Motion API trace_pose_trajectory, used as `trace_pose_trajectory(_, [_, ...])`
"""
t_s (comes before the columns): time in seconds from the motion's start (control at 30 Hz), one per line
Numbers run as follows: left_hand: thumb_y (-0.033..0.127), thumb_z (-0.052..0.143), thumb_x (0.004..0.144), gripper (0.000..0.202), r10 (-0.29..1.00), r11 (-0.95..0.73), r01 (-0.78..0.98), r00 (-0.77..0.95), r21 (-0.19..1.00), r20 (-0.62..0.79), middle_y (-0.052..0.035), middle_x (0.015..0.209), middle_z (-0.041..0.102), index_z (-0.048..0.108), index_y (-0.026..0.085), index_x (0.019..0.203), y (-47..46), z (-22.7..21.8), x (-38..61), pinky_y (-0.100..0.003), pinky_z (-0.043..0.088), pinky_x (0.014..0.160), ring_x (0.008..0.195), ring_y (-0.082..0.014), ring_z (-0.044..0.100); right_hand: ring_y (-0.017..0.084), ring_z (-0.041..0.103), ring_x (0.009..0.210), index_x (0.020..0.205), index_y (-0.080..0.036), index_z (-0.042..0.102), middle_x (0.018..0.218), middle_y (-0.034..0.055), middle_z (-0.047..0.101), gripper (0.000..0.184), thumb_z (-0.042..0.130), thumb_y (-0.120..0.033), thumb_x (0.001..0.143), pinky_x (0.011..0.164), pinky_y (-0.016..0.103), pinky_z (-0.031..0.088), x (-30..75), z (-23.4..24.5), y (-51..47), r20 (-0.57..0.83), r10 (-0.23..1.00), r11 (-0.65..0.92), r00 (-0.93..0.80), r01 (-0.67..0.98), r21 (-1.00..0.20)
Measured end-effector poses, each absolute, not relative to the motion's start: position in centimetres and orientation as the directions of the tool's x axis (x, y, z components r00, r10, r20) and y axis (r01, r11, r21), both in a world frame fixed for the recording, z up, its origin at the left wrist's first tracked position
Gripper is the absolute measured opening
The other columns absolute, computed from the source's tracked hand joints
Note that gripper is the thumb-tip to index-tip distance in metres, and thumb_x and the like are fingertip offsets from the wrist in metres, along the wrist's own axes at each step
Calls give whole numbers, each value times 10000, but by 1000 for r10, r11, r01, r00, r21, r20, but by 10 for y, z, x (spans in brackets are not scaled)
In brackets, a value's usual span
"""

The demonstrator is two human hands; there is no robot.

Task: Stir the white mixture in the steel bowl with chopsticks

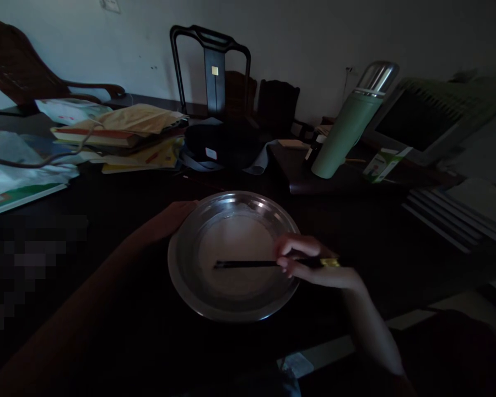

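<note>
A shiny metal basin [182,286] stands on the dark table, with a smooth layer of pale, whitish stuff [231,237] covering its bottom. My left hand [177,214] is at the basin's left rim, holding it from outside; its fingertips are dim and partly hidden. Over the right side of the basin, my right hand [301,256] is closed around dark chopsticks [248,264] with a gold-coloured end. They point left across the basin, their tips above or touching the pale contents; I cannot tell which.
A green thermos [347,132] and a small green-white box [384,164] stand at the back right, near a covered television [421,116]. Stacked books and papers [128,132] and plastic bags [16,160] lie left. A dark bag [227,143] sits behind the basin.
</note>
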State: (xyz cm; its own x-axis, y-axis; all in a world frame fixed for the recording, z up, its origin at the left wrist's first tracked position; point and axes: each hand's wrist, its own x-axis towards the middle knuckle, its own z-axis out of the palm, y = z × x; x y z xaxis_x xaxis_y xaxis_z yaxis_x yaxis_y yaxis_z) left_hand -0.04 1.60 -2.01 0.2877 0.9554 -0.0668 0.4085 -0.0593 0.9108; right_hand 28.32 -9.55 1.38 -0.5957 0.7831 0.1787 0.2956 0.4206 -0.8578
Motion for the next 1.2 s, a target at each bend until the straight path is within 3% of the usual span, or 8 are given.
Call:
trace_pose_trajectory(0.17, [466, 405, 781, 427, 943, 58, 433, 272, 900, -192, 10, 778, 652, 617, 121, 917, 15, -14, 2, -167, 410, 615, 722, -92, 520, 93, 524, 687, 749, -192, 504, 768, -6, 535, 130, 494, -239, 870, 635, 241, 450, 282, 12, -93, 260, 859, 466, -442, 462, -755])
trace_pose_trajectory(0.3, [432, 401, 792, 388, 941, 60, 434, 275, 899, -196, 36, 724, 636, 621, 127, 887, 13, -11, 3, -143, 400, 605, 698, -74, 516, 97, 511, 675, 774, -187, 509, 762, -2, 521, 121, 476, -230, 882, 607, 237, 434, 305, 28, -101, 196, 893, 410, -405, 554, -724])
trace_pose_trajectory(0.5, [438, 398, 792, 407, 943, 46, 431, 280, 901, -182, 27, 766, 658, 619, 122, 920, 12, -12, 2, -152, 410, 616, 723, -84, 527, 86, 520, 672, 753, -184, 487, 772, 8, 529, 113, 480, -135, 854, 583, 210, 449, 313, 36, -107, 153, 751, 491, -642, 387, -781])
trace_pose_trajectory(0.6, [435, 397, 786, 423, 941, 24, 429, 294, 903, -165, 17, 814, 669, 614, 121, 967, 13, -13, 2, -153, 416, 636, 747, -88, 534, 76, 524, 657, 753, -184, 474, 777, 5, 529, 109, 504, -159, 855, 575, 198, 454, 295, 24, -101, 167, 728, 485, -665, 327, -811])
trace_pose_trajectory(0.77, [491, 415, 749, 453, 941, 11, 444, 298, 896, -159, 11, 795, 659, 632, 145, 945, 18, -17, 0, -169, 432, 646, 742, -99, 543, 115, 532, 778, 818, -186, 496, 840, 19, 520, 76, 488, -230, 879, 690, 258, 455, 274, 10, -95, 222, 804, 501, -552, 427, -753])
trace_pose_trajectory(1.0, [556, 409, 716, 484, 941, -21, 462, 309, 887, -138, -23, 823, 661, 645, 156, 853, 22, -22, -4, -186, 446, 645, 759, -112, 545, 108, 523, 726, 809, -181, 503, 810, 12, 530, 81, 469, -194, 882, 651, 253, 430, 311, 33, -107, 174, 860, 454, -479, 565, -689])
trace_pose_trajectory(1.2, [507, 408, 724, 438, 934, 34, 456, 302, 889, -190, -13, 838, 661, 626, 157, 870, 17, -13, 0, -170, 441, 630, 737, -99, 545, 85, 535, 676, 746, -176, 475, 774, 16, 553, 120, 474, -127, 856, 587, 214, 448, 313, 35, -110, 147, 694, 513, -704, 341, -788])
